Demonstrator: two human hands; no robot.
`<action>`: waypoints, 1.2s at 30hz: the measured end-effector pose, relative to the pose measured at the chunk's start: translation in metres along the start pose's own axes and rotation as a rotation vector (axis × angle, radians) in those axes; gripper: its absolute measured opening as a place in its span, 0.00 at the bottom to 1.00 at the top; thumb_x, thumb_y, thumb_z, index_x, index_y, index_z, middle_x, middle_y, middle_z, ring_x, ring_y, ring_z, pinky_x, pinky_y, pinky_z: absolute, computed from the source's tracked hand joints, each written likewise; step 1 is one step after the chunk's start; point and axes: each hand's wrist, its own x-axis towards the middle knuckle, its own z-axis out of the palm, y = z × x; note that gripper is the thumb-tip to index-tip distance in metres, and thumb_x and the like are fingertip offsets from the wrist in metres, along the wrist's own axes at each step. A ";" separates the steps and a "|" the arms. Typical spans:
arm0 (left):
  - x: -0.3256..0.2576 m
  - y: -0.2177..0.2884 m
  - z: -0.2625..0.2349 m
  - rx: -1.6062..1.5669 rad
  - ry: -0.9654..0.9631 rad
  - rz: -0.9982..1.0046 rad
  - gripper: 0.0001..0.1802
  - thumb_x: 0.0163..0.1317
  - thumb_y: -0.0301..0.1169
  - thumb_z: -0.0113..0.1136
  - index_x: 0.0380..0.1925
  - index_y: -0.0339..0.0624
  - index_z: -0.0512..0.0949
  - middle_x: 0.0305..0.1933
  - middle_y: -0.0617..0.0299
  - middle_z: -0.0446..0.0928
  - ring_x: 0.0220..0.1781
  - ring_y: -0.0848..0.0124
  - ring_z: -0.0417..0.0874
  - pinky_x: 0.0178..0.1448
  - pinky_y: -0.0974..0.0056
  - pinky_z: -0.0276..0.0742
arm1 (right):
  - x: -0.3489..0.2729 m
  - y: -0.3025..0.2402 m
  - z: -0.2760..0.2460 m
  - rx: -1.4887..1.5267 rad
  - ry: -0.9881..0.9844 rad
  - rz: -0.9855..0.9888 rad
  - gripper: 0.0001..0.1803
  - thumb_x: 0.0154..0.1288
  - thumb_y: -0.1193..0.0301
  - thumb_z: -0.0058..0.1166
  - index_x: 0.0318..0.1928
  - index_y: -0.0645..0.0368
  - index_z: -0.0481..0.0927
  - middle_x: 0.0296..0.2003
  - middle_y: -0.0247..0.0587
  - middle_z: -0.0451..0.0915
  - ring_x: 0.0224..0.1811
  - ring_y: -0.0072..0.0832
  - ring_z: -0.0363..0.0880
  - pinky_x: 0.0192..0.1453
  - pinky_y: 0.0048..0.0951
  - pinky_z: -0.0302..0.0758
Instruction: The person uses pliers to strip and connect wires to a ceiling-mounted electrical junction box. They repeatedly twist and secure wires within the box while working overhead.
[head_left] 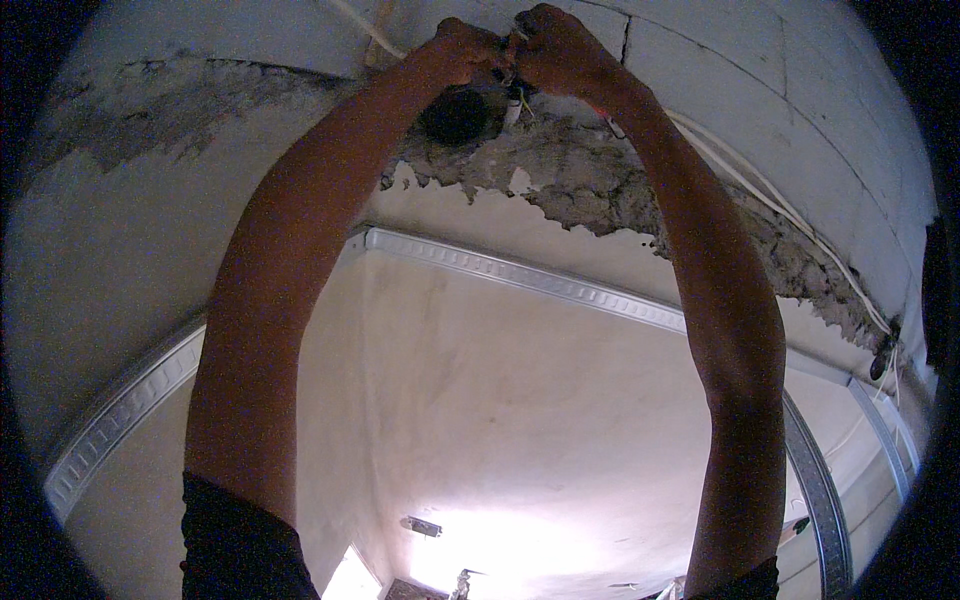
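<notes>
Both arms are raised overhead to a patch of ceiling where the plaster (600, 190) is broken away down to rough, grey substrate. The left hand (462, 48) and the right hand (560, 50) are brought together, almost touching, just above a dark round hole (455, 115) in the ceiling. Between them a short bundle of wires (514, 98) is seen hanging out beside the hole — pale and thin, with ends too small to make out. Both hands are curled closed around the upper part of that bundle; whether the fingertips actually pinch a conductor cannot be told, as the fingers are turned away from the camera.

The step in hand is judged to be the joining or twisting of the wire ends at the ceiling outlet. What seems called for next is a steady, small rotation of the fingertips, with the bundle kept from slipping back into the hole.

A white cable (760, 190) is run across the ceiling to the right, and a ribbed cornice (520, 275) is seen below.
</notes>
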 end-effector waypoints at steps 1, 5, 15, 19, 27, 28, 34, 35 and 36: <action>0.002 -0.010 -0.002 0.272 -0.005 0.183 0.11 0.58 0.32 0.74 0.41 0.56 0.85 0.42 0.69 0.87 0.43 0.69 0.86 0.49 0.62 0.82 | 0.002 -0.002 0.001 -0.071 0.029 -0.045 0.30 0.59 0.47 0.63 0.32 0.68 0.83 0.34 0.62 0.85 0.38 0.49 0.87 0.41 0.49 0.82; 0.011 -0.015 0.003 0.786 -0.148 0.488 0.10 0.61 0.38 0.71 0.43 0.60 0.86 0.46 0.70 0.87 0.49 0.65 0.87 0.55 0.59 0.84 | 0.007 0.011 0.010 -0.258 0.181 -0.124 0.32 0.53 0.48 0.68 0.35 0.72 0.83 0.34 0.64 0.84 0.41 0.54 0.86 0.45 0.50 0.83; 0.033 -0.037 -0.056 0.703 -0.093 1.093 0.12 0.60 0.30 0.72 0.22 0.36 0.81 0.26 0.60 0.80 0.26 0.73 0.76 0.30 0.61 0.70 | 0.081 0.038 -0.012 -0.146 0.146 -0.014 0.21 0.56 0.61 0.65 0.41 0.69 0.82 0.39 0.62 0.84 0.45 0.51 0.85 0.48 0.49 0.83; -0.016 0.085 -0.056 -0.607 -0.353 -0.387 0.13 0.59 0.31 0.73 0.22 0.36 0.80 0.26 0.58 0.80 0.24 0.70 0.75 0.31 0.59 0.70 | 0.054 0.061 0.000 -0.130 0.168 0.132 0.17 0.59 0.64 0.61 0.39 0.68 0.83 0.35 0.59 0.85 0.42 0.51 0.86 0.47 0.50 0.83; 0.022 0.103 -0.040 0.835 -0.061 0.550 0.14 0.62 0.36 0.69 0.26 0.35 0.84 0.24 0.60 0.83 0.29 0.66 0.85 0.35 0.56 0.81 | 0.076 0.145 -0.010 -0.761 0.097 -0.277 0.11 0.61 0.69 0.59 0.30 0.68 0.82 0.25 0.49 0.82 0.30 0.36 0.79 0.33 0.48 0.74; 0.010 0.082 -0.048 0.590 -0.072 0.343 0.13 0.62 0.36 0.69 0.27 0.36 0.84 0.25 0.59 0.84 0.30 0.66 0.86 0.37 0.56 0.83 | 0.076 0.111 0.003 -0.479 0.094 -0.095 0.12 0.62 0.69 0.58 0.28 0.67 0.81 0.24 0.47 0.81 0.28 0.35 0.78 0.31 0.47 0.73; -0.021 0.087 -0.062 0.103 -0.018 -0.038 0.12 0.59 0.36 0.69 0.30 0.36 0.86 0.32 0.53 0.88 0.37 0.65 0.90 0.42 0.58 0.86 | 0.047 0.075 0.014 -0.218 0.055 0.014 0.19 0.67 0.64 0.56 0.20 0.62 0.77 0.17 0.38 0.73 0.21 0.29 0.70 0.26 0.42 0.67; -0.018 0.099 -0.057 0.121 0.001 -0.061 0.13 0.58 0.36 0.70 0.31 0.35 0.86 0.33 0.52 0.88 0.38 0.65 0.90 0.42 0.58 0.86 | 0.058 0.103 0.018 -0.626 0.021 -0.185 0.20 0.67 0.63 0.56 0.19 0.61 0.77 0.16 0.37 0.72 0.20 0.29 0.70 0.25 0.42 0.66; -0.015 0.106 -0.054 0.144 0.022 -0.094 0.13 0.58 0.36 0.70 0.31 0.35 0.86 0.34 0.51 0.88 0.38 0.65 0.90 0.42 0.59 0.86 | 0.068 0.125 0.026 -1.025 -0.025 -0.395 0.21 0.67 0.63 0.57 0.18 0.60 0.77 0.15 0.36 0.71 0.19 0.28 0.69 0.24 0.41 0.66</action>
